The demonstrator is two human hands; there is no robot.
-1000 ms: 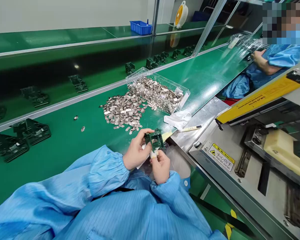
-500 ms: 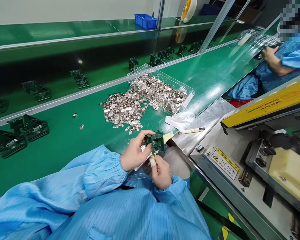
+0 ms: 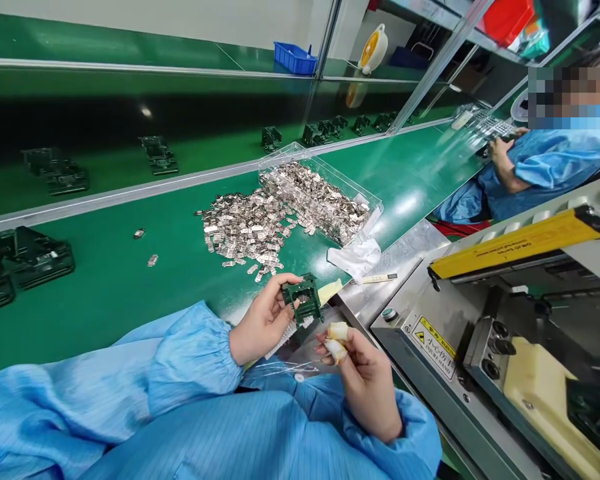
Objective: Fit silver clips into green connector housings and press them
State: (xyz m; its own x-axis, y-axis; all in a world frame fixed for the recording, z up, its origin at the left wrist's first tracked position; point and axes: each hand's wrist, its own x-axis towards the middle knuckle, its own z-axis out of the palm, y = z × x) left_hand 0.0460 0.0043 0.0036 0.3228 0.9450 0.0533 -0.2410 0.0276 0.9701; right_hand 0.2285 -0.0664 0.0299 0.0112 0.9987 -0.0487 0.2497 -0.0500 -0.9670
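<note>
Green pt still in L grip | R grip now backed off

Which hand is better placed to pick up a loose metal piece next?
Probably the right hand: it is clear of the green frame, which the left hand grips. The left is nearer the metal pile, though.

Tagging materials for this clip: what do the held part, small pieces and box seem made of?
Held part: probably moulded plastic, dark green with a slight sheen; thin edges and openings suggest it.
Small pieces: likely metal, silvery and shiny, judging by their bright glints.
Box: clear, glossy plastic such as acrylic, perhaps; the pieces show through its walls.
</note>
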